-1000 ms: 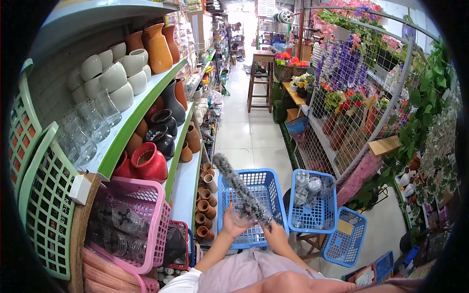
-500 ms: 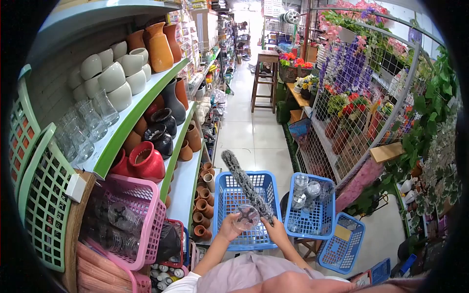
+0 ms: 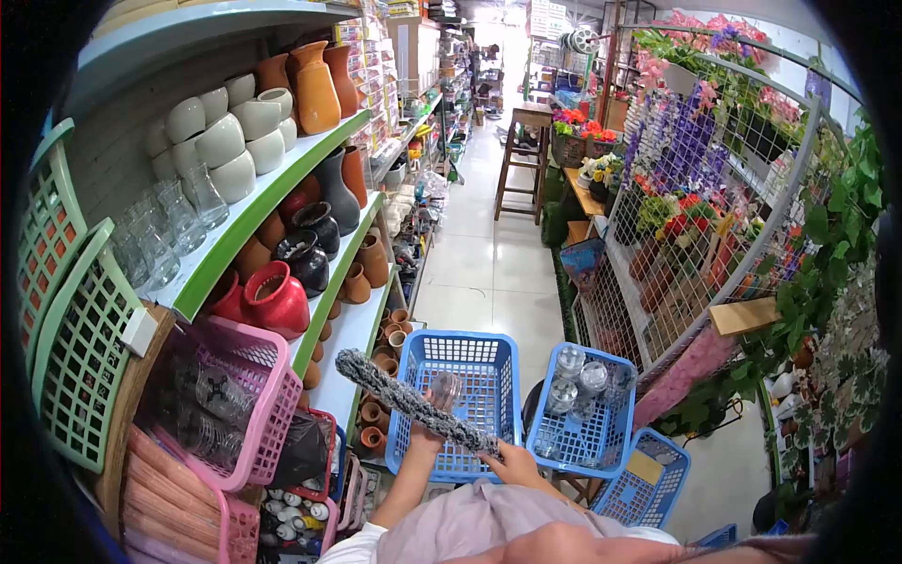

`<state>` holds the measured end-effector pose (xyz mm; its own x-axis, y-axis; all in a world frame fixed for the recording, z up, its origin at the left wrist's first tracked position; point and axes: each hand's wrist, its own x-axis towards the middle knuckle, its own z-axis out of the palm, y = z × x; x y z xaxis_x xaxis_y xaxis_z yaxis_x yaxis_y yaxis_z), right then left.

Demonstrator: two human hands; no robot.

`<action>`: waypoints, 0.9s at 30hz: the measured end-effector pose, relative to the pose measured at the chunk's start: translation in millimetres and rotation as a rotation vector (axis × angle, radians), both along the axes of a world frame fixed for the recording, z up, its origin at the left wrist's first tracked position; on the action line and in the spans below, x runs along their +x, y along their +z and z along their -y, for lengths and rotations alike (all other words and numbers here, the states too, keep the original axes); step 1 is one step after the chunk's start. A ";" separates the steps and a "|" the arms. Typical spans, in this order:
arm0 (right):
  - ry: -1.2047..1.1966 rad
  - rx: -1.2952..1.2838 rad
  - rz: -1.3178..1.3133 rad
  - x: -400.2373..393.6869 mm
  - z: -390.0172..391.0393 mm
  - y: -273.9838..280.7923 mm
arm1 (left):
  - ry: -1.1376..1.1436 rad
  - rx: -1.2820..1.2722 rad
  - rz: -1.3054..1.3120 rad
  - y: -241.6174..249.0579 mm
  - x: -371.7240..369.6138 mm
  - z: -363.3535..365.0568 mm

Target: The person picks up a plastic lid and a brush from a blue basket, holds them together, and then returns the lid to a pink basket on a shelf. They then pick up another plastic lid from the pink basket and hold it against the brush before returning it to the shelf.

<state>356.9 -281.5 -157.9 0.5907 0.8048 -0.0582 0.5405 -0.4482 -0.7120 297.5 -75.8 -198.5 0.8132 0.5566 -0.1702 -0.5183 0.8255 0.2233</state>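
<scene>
My left hand (image 3: 428,440) is closed around a clear glass jar (image 3: 445,387), held over the blue plastic basket (image 3: 507,352) in front of me. In my right hand (image 3: 513,462) is the handle end of a grey fluffy duster (image 3: 399,399). The duster lies slantwise across the jar's near side and points up to the left. It hides part of the jar and some of my left fingers. Just right of the basket, a second blue basket (image 3: 624,395) contains several clear glass jars (image 3: 592,378).
To the left, a shelf (image 3: 246,200) carries white pots (image 3: 225,141), glass vases (image 3: 180,218) and a red pot (image 3: 278,299). Below it is a pink basket (image 3: 271,414) of glassware. A wire rack (image 3: 695,254) with artificial flowers stands right. A wooden stool (image 3: 522,164) is farther down the aisle.
The duster has swung to the left and now crosses in front of the jar. The jar has turned from showing its round end to a more upright position. The view has shifted slightly.
</scene>
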 end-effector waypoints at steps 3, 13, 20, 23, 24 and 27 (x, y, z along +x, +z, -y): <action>-0.001 0.008 0.036 -0.4 -1.1 2.6 | -0.014 0.011 0.048 2.2 -1.9 -1.7; -0.016 0.215 -0.268 17.8 -9.1 17.7 | 0.000 0.138 -0.029 30.1 -53.6 18.7; 0.101 -0.163 0.028 40.5 -11.8 48.6 | -0.064 1.052 -0.627 15.4 -64.8 9.6; 0.235 -0.173 0.006 27.6 -6.8 57.8 | 0.106 1.762 -0.924 -1.8 -54.5 11.9; 0.303 -0.175 0.008 23.9 -4.7 57.8 | 0.105 1.764 -0.921 12.6 -50.5 21.0; 0.141 -0.152 -0.066 34.8 -11.7 35.2 | -0.216 1.363 -1.137 46.5 -48.8 32.2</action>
